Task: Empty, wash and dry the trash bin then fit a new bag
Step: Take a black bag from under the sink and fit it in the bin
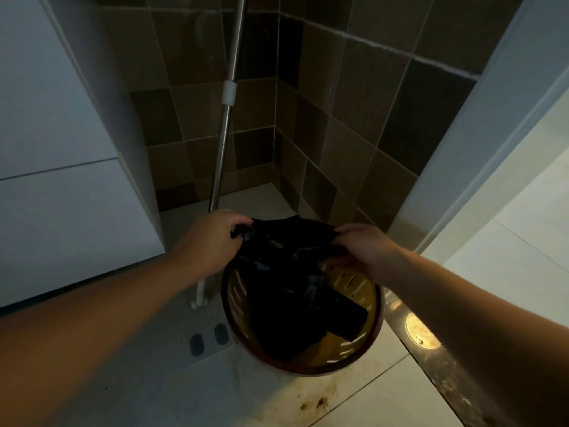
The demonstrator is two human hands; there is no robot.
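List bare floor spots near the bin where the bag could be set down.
Free: grey floor left of the round brown slotted bin, and pale tiles in front, though stained. Crowded: behind the bin, the metal mop pole; over it, left hand and right hand gripping the black plastic bag.

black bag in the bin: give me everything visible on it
The black bag looks like thin, glossy plastic film, crumpled, with faint highlights. Its upper edge is stretched between the left hand and right hand, each pinching it above the far rim. The rest hangs slack into the round slotted bin, covering the middle and leaving yellow wall bare on the right.
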